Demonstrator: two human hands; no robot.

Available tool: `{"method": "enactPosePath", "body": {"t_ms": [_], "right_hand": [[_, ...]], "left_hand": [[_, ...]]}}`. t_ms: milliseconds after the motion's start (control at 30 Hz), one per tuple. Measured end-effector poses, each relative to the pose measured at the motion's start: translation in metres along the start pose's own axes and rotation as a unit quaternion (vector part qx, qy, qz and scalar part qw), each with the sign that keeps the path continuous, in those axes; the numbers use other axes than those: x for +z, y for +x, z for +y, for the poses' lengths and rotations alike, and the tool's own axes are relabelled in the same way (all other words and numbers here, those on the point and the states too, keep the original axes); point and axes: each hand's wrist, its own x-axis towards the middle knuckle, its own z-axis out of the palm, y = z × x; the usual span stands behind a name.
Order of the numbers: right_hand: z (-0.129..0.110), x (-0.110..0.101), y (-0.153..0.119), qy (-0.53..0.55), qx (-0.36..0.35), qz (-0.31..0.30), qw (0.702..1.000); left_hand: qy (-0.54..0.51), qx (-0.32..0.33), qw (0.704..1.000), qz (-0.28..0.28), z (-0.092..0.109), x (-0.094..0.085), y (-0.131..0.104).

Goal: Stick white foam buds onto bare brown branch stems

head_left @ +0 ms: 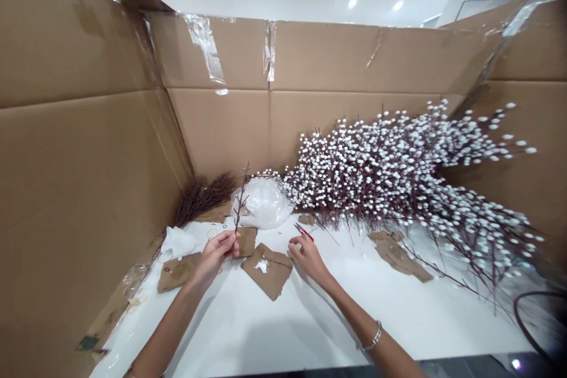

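Note:
My left hand [218,255] pinches the lower end of a thin, dark brown twig [240,207] that stands upright with bare side shoots. My right hand [308,255] is to the right, its fingers bent together close to a small red-handled tool [303,232] on the white table; whether anything is between those fingers is too small to tell. Between and below the hands lies a piece of brown cardboard [270,280] with a small white scrap [262,266] on it. A clear plastic bag [266,204] with white contents sits behind the hands.
A large heap of branches with white buds [381,171] fills the back right. Bare brown twigs [204,196] lie at the back left. Cardboard walls [221,124] enclose the white table [345,319]. A torn cardboard strip [401,255] lies at right, near a dark cable [520,322].

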Motion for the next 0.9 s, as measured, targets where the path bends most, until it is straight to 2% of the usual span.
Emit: {"method": "enactPosePath", "body": {"t_ms": [67, 200, 267, 300, 400, 500, 600, 700, 800, 900], "right_hand": [[-0.021, 0.006, 0.007, 0.025, -0.007, -0.019, 0.999], [-0.072, 0.03, 0.02, 0.114, -0.014, -0.109, 0.987], [-0.092, 0.039, 0.025, 0.286, 0.004, -0.156, 0.946], [-0.1, 0.042, 0.027, 0.338, 0.018, -0.169, 0.926], [-0.113, 0.046, 0.031, 0.425, 0.073, -0.168, 0.887], [-0.114, 0.046, 0.034, 0.443, 0.096, -0.136, 0.881], [-0.115, 0.044, 0.041, 0.447, 0.072, -0.062, 0.889], [-0.12, 0.036, 0.049, 0.455, 0.007, 0.015, 0.89], [-0.127, 0.025, 0.055, 0.47, -0.015, 0.011, 0.883], [-0.133, 0.018, 0.058, 0.477, -0.005, -0.006, 0.879]], "left_hand": [[-0.034, -0.018, 0.999, -0.022, 0.0, 0.013, 0.002], [-0.096, -0.039, 0.991, -0.089, 0.001, 0.042, 0.01], [-0.104, -0.033, 0.988, -0.106, 0.002, 0.055, 0.015], [-0.102, -0.027, 0.989, -0.108, 0.003, 0.059, 0.017], [-0.081, -0.007, 0.99, -0.113, 0.003, 0.069, 0.025], [-0.036, 0.016, 0.992, -0.12, 0.001, 0.075, 0.033], [0.046, 0.047, 0.99, -0.123, 0.001, 0.073, 0.051], [0.197, 0.111, 0.971, -0.072, 0.0, 0.058, 0.083], [0.3, 0.146, 0.943, 0.0, -0.007, 0.037, 0.123], [0.377, 0.157, 0.913, 0.012, -0.022, 0.025, 0.159]]}}
